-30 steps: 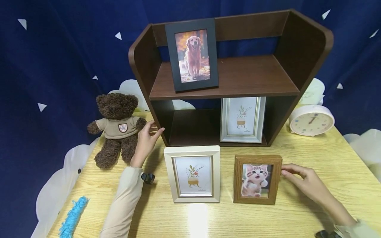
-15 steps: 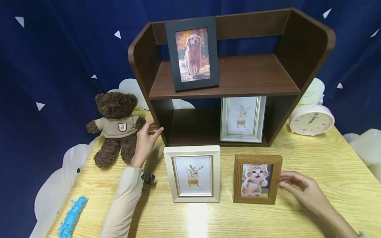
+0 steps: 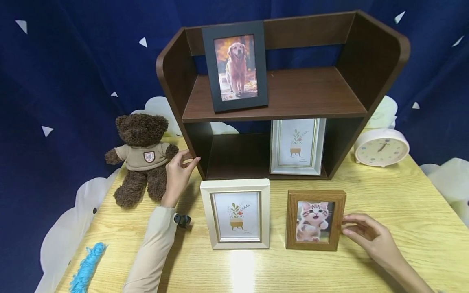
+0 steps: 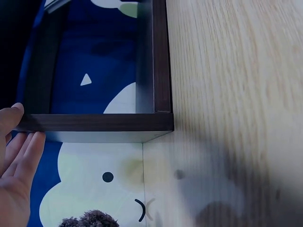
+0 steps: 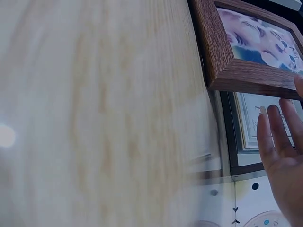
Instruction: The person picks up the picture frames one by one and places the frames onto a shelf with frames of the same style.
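Note:
My left hand (image 3: 178,173) pinches the front edge of the left side panel of a dark brown two-tier shelf (image 3: 311,91); the left wrist view shows the thumb on the front and the fingers along the outer side. At the right edge of a brown wooden picture frame (image 3: 290,219) with a kitten photo, my right hand (image 3: 373,238) holds on with thumb and fingertips. That frame stands upright on the table. Beside it stands a cream picture frame (image 3: 234,185) with a plant print. In the right wrist view the thumb overlaps the brown frame's edge (image 5: 255,81).
A dark picture frame (image 3: 211,69) with a dog photo leans on the upper shelf. A silver-white frame (image 3: 275,154) stands below it at right. A teddy bear (image 3: 141,158) sits left, a round clock (image 3: 382,148) right. Blue yarn (image 3: 87,266) lies on the wooden table (image 3: 300,272).
My right hand has slid a little down along the brown frame's right edge, and its sleeve has left the view. My left hand stays on the shelf panel.

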A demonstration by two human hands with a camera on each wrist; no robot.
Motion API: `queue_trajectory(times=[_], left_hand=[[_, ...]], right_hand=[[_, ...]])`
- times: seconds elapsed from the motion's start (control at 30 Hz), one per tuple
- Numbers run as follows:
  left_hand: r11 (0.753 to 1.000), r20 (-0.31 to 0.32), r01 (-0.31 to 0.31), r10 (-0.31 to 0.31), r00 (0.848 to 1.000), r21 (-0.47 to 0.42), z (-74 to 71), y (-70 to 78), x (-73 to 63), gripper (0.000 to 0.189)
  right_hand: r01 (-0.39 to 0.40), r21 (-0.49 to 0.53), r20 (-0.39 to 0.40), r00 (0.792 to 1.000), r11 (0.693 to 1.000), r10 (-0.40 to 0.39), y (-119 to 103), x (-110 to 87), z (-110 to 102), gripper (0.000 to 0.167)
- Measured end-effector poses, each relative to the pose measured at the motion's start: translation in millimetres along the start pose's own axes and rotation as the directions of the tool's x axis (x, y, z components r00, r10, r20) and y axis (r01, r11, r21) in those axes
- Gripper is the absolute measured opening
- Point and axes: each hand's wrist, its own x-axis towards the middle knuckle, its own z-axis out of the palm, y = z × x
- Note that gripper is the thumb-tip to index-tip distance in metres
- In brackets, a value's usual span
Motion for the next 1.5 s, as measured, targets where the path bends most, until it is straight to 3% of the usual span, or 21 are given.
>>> queue_trajectory(times=[0.1,0.33,0.53,0.73,0.83,1.03,1.13,1.37,1.5], left_hand=[[1.0,-0.009,0.001,-0.001,1.0,0.016,-0.4,1.5,0.4,0.029],[1.0,-0.013,0.004,-0.004,1.0,0.006,-1.2,0.6,0.2,0.03],[1.0,-0.014,0.026,-0.026,1.0,-0.001,-1.5,0.7,1.4,0.03],[1.0,-0.008,0.026,-0.026,1.0,-0.012,-2.7,2.5,2.4,0.024],[1.0,-0.012,0.016,-0.017,1.0,-0.015,-2.5,2.6,1.9,0.022],[1.0,-0.023,0.027,-0.027,0.999,-0.017,-1.9,2.5,1.2,0.022],[0.999,-0.021,0.034,-0.035,0.999,-0.014,-1.8,3.1,1.9,0.022],[1.0,-0.003,0.021,-0.021,1.0,0.0,-7.7,40.3,0.5,0.019],[1.0,0.002,0.018,-0.018,1.0,-0.01,-8.4,40.9,0.5,0.02]], right_hand=[[0.02,0.008,0.0,1.0,1.0,-0.02,0,-0.1,2,0.037],[-0.053,-0.032,-0.002,0.999,0.998,0.053,-1,0.4,7,0.039],[0.038,0.087,0.004,0.999,0.995,-0.039,6,2.0,10,0.046],[0.102,0.148,-0.021,0.995,0.984,-0.1,10,3.6,14,0.041],[0.086,0.12,-0.036,0.996,0.989,-0.083,8,3.2,15,0.039],[-0.042,-0.027,-0.077,0.996,0.999,0.04,4,0.7,15,0.037],[-0.056,-0.046,-0.085,0.995,0.997,0.052,4,0.2,14,0.036],[-0.053,-0.09,-0.112,0.993,0.995,0.043,2,2.1,14,0.044],[-0.063,-0.097,-0.112,0.992,0.993,0.052,0,2.9,15,0.044]])
